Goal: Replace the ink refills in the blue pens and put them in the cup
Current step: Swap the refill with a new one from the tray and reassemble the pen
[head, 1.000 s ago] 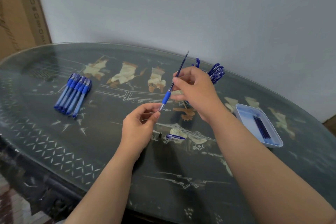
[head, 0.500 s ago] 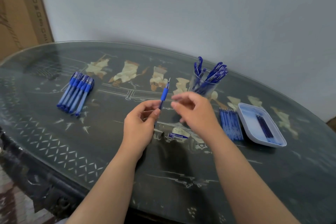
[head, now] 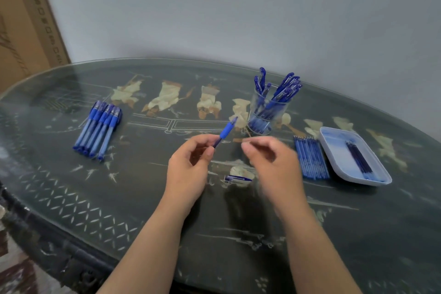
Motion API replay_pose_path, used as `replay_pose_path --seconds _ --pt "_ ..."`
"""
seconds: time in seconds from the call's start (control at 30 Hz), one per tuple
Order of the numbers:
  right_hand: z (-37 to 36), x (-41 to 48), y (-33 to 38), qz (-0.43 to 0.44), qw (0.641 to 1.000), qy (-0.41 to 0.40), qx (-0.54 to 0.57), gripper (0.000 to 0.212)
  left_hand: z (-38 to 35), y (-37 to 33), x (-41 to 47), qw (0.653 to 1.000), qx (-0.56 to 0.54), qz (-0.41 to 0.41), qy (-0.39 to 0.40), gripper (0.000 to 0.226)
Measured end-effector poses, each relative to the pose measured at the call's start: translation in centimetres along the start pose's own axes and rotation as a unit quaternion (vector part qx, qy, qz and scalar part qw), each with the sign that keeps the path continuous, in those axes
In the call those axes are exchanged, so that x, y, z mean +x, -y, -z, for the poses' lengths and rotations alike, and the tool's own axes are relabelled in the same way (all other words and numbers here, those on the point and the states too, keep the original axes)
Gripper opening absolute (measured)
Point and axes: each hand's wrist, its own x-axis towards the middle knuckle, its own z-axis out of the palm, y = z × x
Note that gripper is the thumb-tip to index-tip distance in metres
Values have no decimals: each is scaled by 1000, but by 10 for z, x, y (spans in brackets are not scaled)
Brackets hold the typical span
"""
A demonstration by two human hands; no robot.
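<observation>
Blue pen (head: 226, 131) is pinched by the fingers of my left hand (head: 188, 169) above the counter (head: 71, 186), near the cup (head: 267, 112); my right hand (head: 274, 164) is blurred, its fingers' state I cannot tell.

One cup (head: 267, 112), one tray (head: 334, 148), one held pen (head: 225, 132), two hands (head: 188, 169) (head: 274, 164).

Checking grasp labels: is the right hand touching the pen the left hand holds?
Apart. The head view shows dark table between the right hand and the pen, which the left hand pinches alone.
</observation>
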Motion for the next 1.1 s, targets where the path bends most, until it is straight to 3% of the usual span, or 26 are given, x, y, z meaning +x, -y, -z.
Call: replay_pose_path --seconds 0.1,0.2,0.33,0.83,0.97,1.1 --pt "19 4 17 -52 981 -4 189 9 0 3 0 998 39 -31 29 37" --pt "28 5 23 -55 972 25 227 10 -1 6 0 995 77 -56 43 41" --pt "31 6 19 -56 975 45 210 11 -1 5 -1 987 127 -84 51 47" --pt "29 8 10 -39 992 84 82 2 -1 3 -2 985 138 -83 60 42" --pt "25 8 7 -24 998 56 11 23 0 3 -2 986 132 -75 65 41" --pt "30 9 7 -12 992 90 86 27 0 4 -1 989 121 -65 60 43"
